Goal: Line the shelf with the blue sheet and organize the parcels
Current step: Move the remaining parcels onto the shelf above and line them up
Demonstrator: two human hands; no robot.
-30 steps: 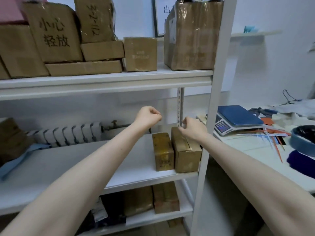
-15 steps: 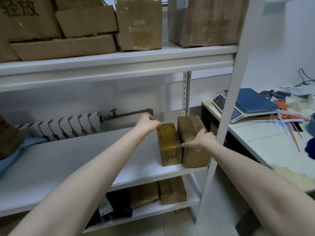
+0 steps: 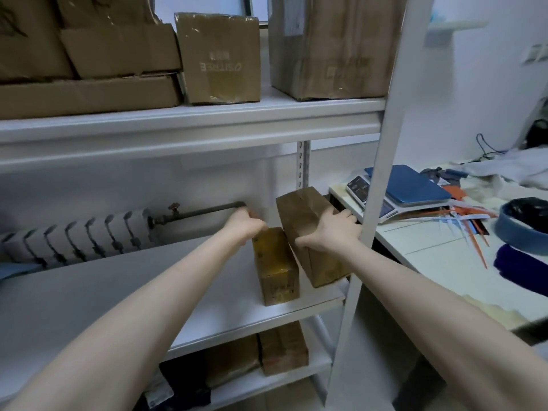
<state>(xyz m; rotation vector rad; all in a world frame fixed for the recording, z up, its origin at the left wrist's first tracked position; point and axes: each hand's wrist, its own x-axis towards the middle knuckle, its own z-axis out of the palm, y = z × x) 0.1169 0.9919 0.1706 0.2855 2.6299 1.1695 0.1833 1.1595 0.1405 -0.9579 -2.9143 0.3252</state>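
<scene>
Clearing two parcels off the middle shelf [image 3: 89, 298]

At frame centre my left hand [image 3: 243, 225] is clenched on the back of the smaller yellow-taped parcel [image 3: 275, 265]; just right, my right hand [image 3: 329, 232] grasps the larger brown parcel [image 3: 311, 235], tilted up; it could snag the white upright [image 3: 382, 173] and slip. Bare shelf lies open leftward; blue sheet [image 3: 12, 269] bunched at far left

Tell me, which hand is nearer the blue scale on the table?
Right. The right hand grips the larger parcel beside the shelf post, close to the scale; the left hand is farther left, at the smaller parcel.
</scene>
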